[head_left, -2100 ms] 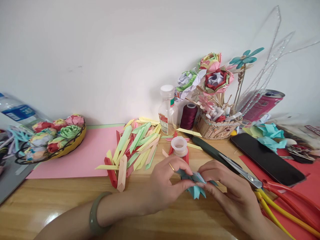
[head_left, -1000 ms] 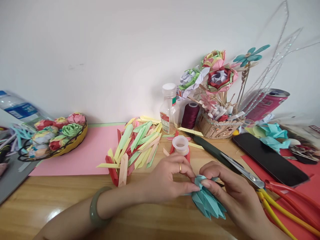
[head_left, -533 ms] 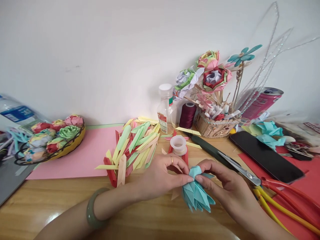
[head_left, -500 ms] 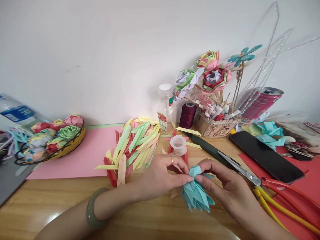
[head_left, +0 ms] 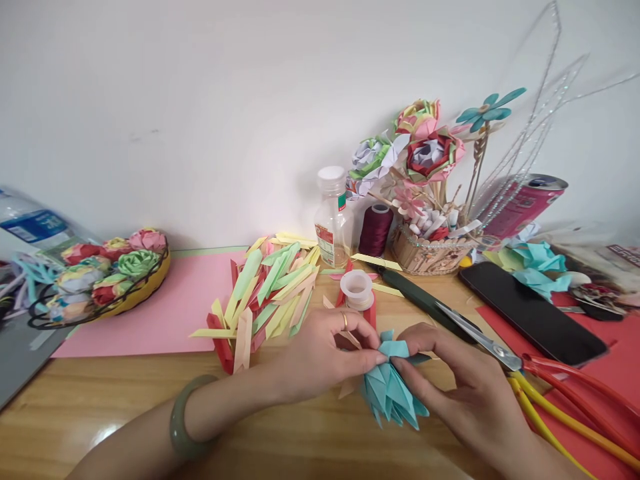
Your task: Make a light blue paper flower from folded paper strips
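Note:
Between my two hands is a blue folded-paper flower [head_left: 394,392], its pointed petals fanned downward above the wooden table. My left hand [head_left: 330,353] pinches its narrow upper part from the left with thumb and forefinger. From the right, my right hand [head_left: 453,373] grips the same narrow part, thumb in front and fingers behind. A short blue paper end sticks up between the fingertips. Just behind my left fingers stands a small white spool [head_left: 357,287]. Left of it lies a heap of folded paper strips [head_left: 273,293] in green, yellow, red and peach.
Scissors [head_left: 505,353] and yellow-handled pliers [head_left: 537,417] lie at the right, beside a black phone [head_left: 533,312]. Behind stand a clear bottle [head_left: 333,223], a maroon thread cone [head_left: 376,231] and a flower basket [head_left: 433,250]. A yellow basket [head_left: 145,287] of paper flowers sits left on pink paper [head_left: 200,293].
My right thumb and fingers have shifted slightly at the flower's narrow part, and the upper paper end now sits differently between them. My left hand keeps its pinch.

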`<state>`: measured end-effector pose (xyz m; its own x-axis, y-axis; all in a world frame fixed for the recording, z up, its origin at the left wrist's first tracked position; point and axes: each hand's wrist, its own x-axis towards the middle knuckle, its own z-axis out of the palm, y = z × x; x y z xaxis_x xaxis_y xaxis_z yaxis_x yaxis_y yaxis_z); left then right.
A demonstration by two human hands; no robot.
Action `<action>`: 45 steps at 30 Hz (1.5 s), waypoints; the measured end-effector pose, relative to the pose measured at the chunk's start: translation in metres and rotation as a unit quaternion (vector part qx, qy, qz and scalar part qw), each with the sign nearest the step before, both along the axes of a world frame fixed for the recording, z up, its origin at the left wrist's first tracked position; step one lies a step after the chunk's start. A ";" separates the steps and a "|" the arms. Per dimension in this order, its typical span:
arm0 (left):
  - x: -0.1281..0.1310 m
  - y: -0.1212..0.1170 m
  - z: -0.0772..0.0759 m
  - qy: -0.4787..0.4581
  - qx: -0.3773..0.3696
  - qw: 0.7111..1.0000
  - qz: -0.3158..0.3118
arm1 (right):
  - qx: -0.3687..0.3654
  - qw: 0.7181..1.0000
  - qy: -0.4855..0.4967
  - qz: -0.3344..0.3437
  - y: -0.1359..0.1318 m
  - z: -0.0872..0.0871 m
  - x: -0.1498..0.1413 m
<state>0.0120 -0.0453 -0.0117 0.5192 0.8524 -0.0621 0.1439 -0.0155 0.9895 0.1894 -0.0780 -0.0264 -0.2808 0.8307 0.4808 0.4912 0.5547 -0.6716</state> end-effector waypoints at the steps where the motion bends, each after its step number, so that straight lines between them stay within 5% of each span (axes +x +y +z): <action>1: 0.000 0.000 0.001 0.003 0.019 1.000 0.002 | 0.018 1.000 -0.005 0.000 -0.001 0.000 0.000; 10: 0.001 -0.007 -0.002 0.005 0.231 0.973 0.009 | 0.153 0.988 -0.035 0.010 -0.004 0.001 -0.002; 16: 0.002 -0.007 -0.007 0.027 0.415 0.909 -0.008 | 0.257 0.959 -0.110 0.052 -0.003 0.001 0.003; 22: 0.001 -0.007 -0.013 0.077 0.498 0.863 -0.006 | 0.231 0.962 -0.137 0.036 -0.001 -0.002 0.007; 25: 0.000 -0.007 -0.010 0.043 0.415 0.909 -0.011 | 0.246 0.955 -0.154 0.062 -0.001 -0.002 0.010; 28: 0.000 -0.005 -0.002 0.008 0.202 0.979 -0.005 | 0.279 0.944 -0.169 0.055 -0.001 -0.003 0.015; 30: 0.000 -0.003 0.002 0.017 0.114 0.993 -0.010 | 0.287 0.939 -0.186 0.047 -0.001 -0.005 0.019; 33: 0.001 0.000 0.001 0.016 0.094 0.995 -0.008 | 0.282 0.939 -0.198 0.023 -0.001 -0.009 0.020; 35: 0.001 0.002 -0.003 0.009 0.142 0.990 0.027 | 0.268 0.948 -0.168 -0.041 0.001 -0.008 0.018; 38: 0.001 0.003 -0.010 0.010 0.321 0.944 0.076 | 0.165 0.976 -0.084 -0.112 0.003 0.000 0.013; 41: 0.000 0.002 -0.016 -0.005 0.457 0.886 0.079 | -0.026 0.997 -0.037 -0.058 0.004 0.007 0.008; 45: 0.001 0.000 -0.022 -0.008 0.476 0.877 0.061 | -0.168 0.984 0.015 -0.050 0.006 0.005 0.005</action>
<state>0.0129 -0.0456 -0.0341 0.4141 0.5639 0.7145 0.1890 -0.8212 0.5385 0.1944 -0.0718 -0.0212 -0.1801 0.9668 0.1812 0.5092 0.2493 -0.8238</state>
